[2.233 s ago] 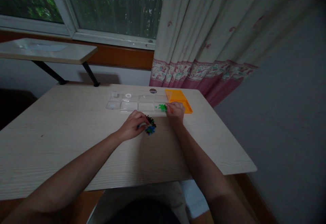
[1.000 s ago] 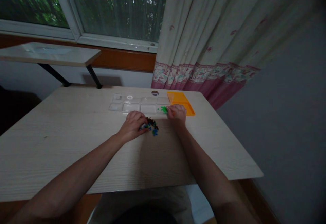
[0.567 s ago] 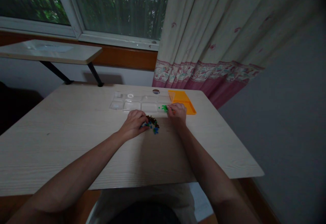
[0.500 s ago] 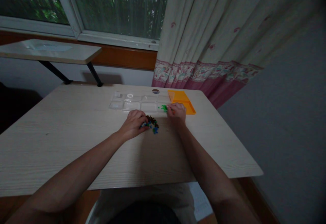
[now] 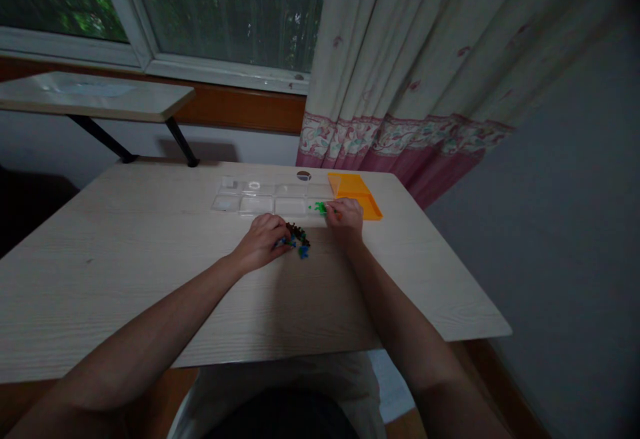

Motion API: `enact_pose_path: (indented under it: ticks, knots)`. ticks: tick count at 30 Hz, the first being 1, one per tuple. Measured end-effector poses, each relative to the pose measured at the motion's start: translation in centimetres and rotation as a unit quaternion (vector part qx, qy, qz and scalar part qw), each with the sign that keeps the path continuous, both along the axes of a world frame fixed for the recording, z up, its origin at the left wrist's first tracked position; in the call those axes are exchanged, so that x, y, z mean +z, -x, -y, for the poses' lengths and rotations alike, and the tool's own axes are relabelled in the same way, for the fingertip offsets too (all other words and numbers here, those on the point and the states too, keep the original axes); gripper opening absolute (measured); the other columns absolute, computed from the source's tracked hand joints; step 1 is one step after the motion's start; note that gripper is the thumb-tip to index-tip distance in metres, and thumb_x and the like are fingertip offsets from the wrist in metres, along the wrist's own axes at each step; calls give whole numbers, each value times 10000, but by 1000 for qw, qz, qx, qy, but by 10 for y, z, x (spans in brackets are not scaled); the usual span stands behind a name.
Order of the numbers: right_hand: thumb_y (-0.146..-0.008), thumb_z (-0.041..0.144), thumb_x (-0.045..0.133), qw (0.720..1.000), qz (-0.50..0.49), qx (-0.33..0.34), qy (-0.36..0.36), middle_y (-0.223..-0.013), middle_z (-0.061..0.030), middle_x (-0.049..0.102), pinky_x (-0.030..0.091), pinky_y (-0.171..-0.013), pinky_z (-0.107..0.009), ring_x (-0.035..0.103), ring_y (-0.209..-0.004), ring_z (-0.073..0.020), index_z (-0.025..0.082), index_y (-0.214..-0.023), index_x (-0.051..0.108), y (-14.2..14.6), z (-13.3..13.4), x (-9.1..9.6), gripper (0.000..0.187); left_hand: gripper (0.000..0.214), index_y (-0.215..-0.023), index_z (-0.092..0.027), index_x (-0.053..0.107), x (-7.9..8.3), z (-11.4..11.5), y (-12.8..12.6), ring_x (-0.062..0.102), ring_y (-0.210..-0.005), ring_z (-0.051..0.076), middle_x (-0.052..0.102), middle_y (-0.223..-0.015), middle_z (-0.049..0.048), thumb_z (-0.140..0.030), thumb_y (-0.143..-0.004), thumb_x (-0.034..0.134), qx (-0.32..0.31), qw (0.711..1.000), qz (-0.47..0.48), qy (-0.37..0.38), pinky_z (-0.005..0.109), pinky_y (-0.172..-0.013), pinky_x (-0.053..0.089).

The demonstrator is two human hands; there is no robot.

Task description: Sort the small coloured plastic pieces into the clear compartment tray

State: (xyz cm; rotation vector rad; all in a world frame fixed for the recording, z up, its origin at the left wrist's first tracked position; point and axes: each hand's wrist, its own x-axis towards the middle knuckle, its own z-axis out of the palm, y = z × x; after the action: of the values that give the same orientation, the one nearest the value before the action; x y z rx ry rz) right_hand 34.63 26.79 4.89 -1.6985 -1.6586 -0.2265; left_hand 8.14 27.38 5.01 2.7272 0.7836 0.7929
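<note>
On the table lies a loose pile of small brown, blue and green plastic pieces (image 5: 303,242). My left hand (image 5: 261,240) rests at its left side, thumb and fingers apart and curved around some blue pieces. Farther back is a clear compartment tray (image 5: 257,206). Small bright green pieces (image 5: 319,207) lie in its front right compartment. Over that compartment my right hand (image 5: 346,220) has its fingertips drawn together beside the green pieces; whatever is between them is too small to make out. An orange open case (image 5: 367,200) lies just behind and right of this hand.
A raised shelf (image 5: 145,102) on black legs stands at the table's back left. Behind the tray there is a dark round spot (image 5: 303,176) on the table (image 5: 150,279). A flowered curtain (image 5: 400,79) hangs beyond the back edge, near the window.
The view has shifted slightly. Both hands stay at nearly the same places, the left by the mixed pile and the right at the green pieces.
</note>
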Motion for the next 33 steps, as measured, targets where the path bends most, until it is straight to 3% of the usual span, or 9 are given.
enact_pose_path:
  ticks: [7, 16, 24, 33]
  knots:
    - [-917, 313, 568, 1000, -1, 3, 2, -949, -58, 705, 350, -874, -354, 537, -943, -211, 219, -937, 765, -1, -2, -1, 218, 173, -963, -209, 651, 0, -1, -1, 532, -1003, 231, 615, -1007, 63, -368, -908, 612, 13, 999, 29, 30, 391, -903, 409]
    - [-920, 326, 572, 1000, 1, 21, -10, -943, -61, 701, 358, -895, -375, 545, -962, -221, 241, -932, 765, 3, -1, 0, 211, 201, -903, -194, 638, -1, -8, -1, 545, -943, 216, 627, -921, 66, -378, -934, 566, 56, 987, 134, 73, 384, -880, 434]
    - [-930, 427, 571, 971, 94, 218, 31, -941, -40, 706, 337, -876, -351, 551, -946, -202, 291, -1074, 740, 48, 20, 14, 260, 244, -899, -193, 636, -8, -15, 0, 557, -921, 197, 630, -904, 54, -414, -947, 542, 61, 976, 181, 103, 359, -869, 433]
    - [-938, 384, 573, 965, 91, 241, 40, -914, -36, 716, 316, -854, -345, 549, -928, -203, 270, -1093, 734, 66, 28, 16, 251, 335, -873, -195, 646, -4, -15, 0, 564, -888, 190, 629, -869, 51, -491, -948, 509, 38, 974, 179, 136, 342, -850, 437]
